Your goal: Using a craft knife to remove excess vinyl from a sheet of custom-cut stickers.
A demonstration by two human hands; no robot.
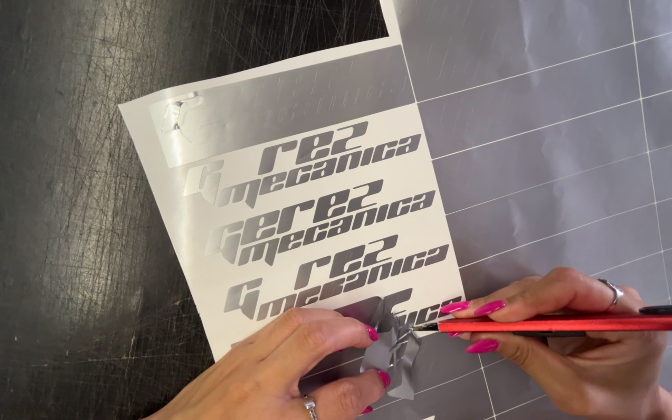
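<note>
While the left hand point(289, 365) pinches peeled silver vinyl scrap point(390, 354), the right hand point(577, 327) grips a red weeding tool point(569, 323) just beside it on the decal sheet point(196, 264).

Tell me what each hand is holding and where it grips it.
Right hand grips a red weeding tool near its tip. Left hand pinches a peeled silver vinyl scrap by its edge.
</note>
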